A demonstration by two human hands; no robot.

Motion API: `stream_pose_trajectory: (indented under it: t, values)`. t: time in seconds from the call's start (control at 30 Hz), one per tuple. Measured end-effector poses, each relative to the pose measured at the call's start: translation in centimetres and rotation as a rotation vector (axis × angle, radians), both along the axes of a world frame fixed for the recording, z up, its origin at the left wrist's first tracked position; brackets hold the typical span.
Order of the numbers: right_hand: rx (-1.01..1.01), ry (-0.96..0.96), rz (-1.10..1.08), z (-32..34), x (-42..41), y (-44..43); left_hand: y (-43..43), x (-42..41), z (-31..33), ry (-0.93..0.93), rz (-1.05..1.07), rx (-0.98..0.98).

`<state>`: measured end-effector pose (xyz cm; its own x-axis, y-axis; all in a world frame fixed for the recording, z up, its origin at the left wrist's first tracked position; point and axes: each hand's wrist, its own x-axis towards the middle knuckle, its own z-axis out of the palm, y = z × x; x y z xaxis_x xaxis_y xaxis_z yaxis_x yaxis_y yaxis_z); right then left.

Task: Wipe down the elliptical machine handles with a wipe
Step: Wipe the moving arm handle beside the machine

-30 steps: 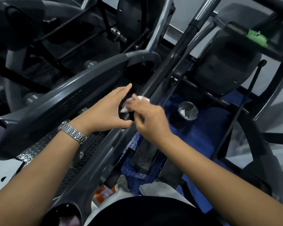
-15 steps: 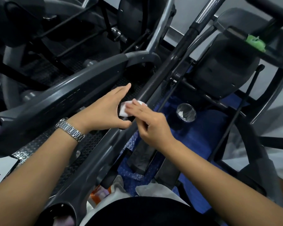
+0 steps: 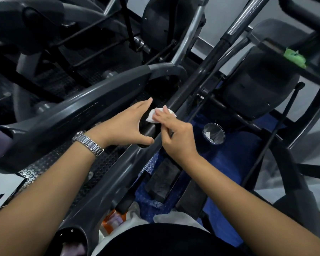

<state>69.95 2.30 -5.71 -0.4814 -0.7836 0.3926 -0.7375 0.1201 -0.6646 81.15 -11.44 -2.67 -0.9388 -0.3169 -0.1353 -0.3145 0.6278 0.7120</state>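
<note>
The left hand (image 3: 126,126) is spread, thumb and straight fingers bracketing the dark handle (image 3: 190,89). The right hand (image 3: 175,137) holds the white wipe (image 3: 151,116) against the handle's upper side with bent fingers. Just right, a round cup (image 3: 213,133) holds something crumpled.

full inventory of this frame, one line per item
wipe: 1, white, on the handle, centre
handle: 1, black, diagonal through centre
green object: 1, green, ledge upper right
round object: 1, shiny rim, just right of the hands
mat: 1, blue, floor under machine
watch: 1, silver, left wrist
left hand: 1, spread open around handle
right hand: 1, holds wipe against handle
</note>
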Motion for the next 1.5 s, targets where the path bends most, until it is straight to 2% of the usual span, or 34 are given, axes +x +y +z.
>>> stream_pose_trajectory:
  t: [0.13,0.33,0.47,0.63,0.8,0.87,0.97,1.03,1.17,1.3,1.5]
  values:
    - [-0.049,0.007,0.075,-0.9,2.0,1.8,-0.4,0.3,-0.1,0.017,0.039,0.106]
    - [-0.118,-0.306,-0.121,0.0,1.7,0.2,-1.2,-1.0,-0.2,0.057,0.055,0.222]
    - [-0.120,-0.386,-0.112,0.0,4.1,1.3,-1.4,-1.4,-1.4,0.050,0.053,0.234]
    - [-0.158,-0.423,-0.257,0.6,1.8,-0.6,-1.4,-1.3,-2.0,0.063,0.075,0.295]
    - [-0.097,-0.316,-0.135,0.0,4.6,1.5,-1.3,-1.3,-2.0,0.086,0.061,0.292]
    - [-0.104,-0.256,-0.168,0.2,2.7,0.6,-1.4,-1.4,-1.8,0.083,0.058,0.288]
    - [-0.097,-0.311,-0.300,0.8,0.1,-1.1,-1.5,-1.4,-1.9,0.069,0.053,0.290]
    - [-0.068,-0.291,-0.269,0.7,1.1,-0.6,-1.4,-1.3,-1.9,0.065,0.052,0.286]
    - [-0.061,-0.124,-0.105,-0.2,2.4,1.1,-1.5,-1.4,-1.6,0.066,0.048,0.293]
    - [-0.081,-0.064,-0.199,0.3,-0.5,-0.5,-1.5,-1.4,-1.6,0.057,0.047,0.304]
    - [-0.077,0.295,-0.009,0.6,-0.5,1.3,-1.4,-1.4,-1.1,0.047,0.039,0.253]
